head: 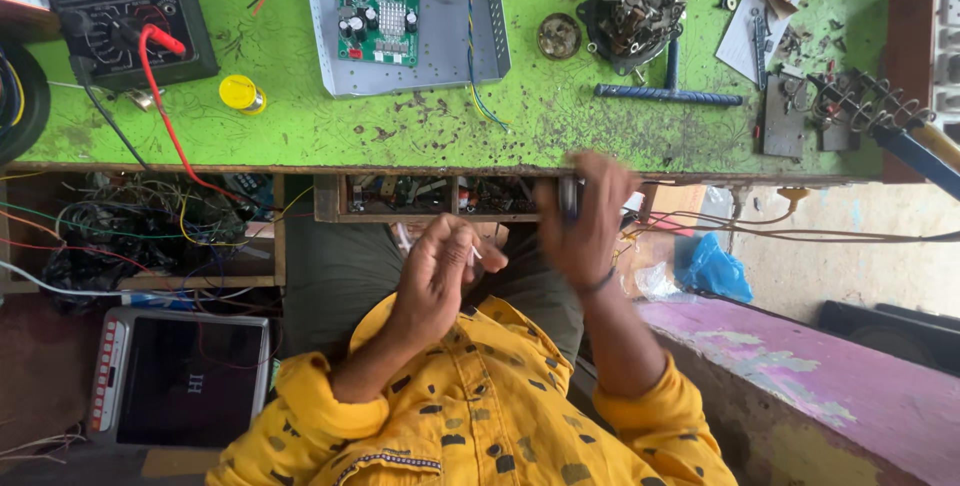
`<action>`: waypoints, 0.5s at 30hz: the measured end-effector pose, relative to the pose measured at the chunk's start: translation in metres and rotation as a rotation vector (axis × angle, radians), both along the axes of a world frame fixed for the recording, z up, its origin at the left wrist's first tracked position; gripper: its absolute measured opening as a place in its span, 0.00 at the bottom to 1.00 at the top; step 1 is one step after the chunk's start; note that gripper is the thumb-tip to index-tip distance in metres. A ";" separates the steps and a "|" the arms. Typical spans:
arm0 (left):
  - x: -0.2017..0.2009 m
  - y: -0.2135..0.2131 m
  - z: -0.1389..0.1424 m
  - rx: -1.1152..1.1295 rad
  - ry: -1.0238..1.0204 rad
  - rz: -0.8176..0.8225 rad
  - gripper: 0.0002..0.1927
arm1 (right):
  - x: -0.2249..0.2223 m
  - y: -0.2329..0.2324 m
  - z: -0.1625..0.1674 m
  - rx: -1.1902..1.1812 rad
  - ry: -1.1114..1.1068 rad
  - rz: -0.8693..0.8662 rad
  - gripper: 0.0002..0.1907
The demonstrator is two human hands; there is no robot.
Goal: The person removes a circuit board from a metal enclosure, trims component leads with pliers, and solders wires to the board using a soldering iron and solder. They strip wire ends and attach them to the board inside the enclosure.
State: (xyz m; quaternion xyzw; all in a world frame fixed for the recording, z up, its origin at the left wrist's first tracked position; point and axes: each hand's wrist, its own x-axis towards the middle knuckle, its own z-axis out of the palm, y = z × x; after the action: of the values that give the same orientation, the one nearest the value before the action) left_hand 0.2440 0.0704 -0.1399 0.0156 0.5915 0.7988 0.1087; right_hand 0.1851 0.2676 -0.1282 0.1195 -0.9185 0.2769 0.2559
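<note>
Dark tool (568,198) gripped in right hand (588,231), left hand (435,276) beside.

an electronics repair workshop is showing here: a scratched green workbench (300,131) is carrying an analogue black multimeter (120,6), a green circuit board (378,21) and tangled coloured wires (150,221).

head cam | looks steeply down past yellow shirt (470,416) | near on hands at centre | green bench (300,126) across top | single view
</note>
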 end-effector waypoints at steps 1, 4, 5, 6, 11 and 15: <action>-0.001 -0.004 0.001 0.031 -0.035 -0.032 0.15 | -0.016 0.009 0.002 0.119 -0.056 -0.042 0.25; -0.002 -0.010 0.005 0.113 -0.039 -0.095 0.12 | -0.056 0.030 0.003 0.243 -0.112 -0.015 0.33; 0.000 -0.011 0.006 0.142 -0.036 -0.108 0.11 | -0.061 0.032 0.001 0.250 -0.123 0.024 0.35; 0.002 -0.012 0.006 0.158 0.008 -0.123 0.11 | -0.062 0.033 0.000 0.250 -0.125 0.028 0.35; 0.004 -0.021 0.003 0.179 0.101 -0.148 0.09 | -0.083 0.031 0.026 0.186 0.095 0.010 0.27; -0.006 -0.025 0.004 0.242 0.033 -0.062 0.10 | -0.192 0.048 0.081 0.073 0.155 -0.156 0.08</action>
State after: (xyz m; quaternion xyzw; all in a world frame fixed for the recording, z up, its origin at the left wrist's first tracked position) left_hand 0.2380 0.0458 -0.1358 0.0603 0.4917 0.8602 0.1208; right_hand -0.0068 0.3153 -0.0468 0.0778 -0.9119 0.2124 0.3425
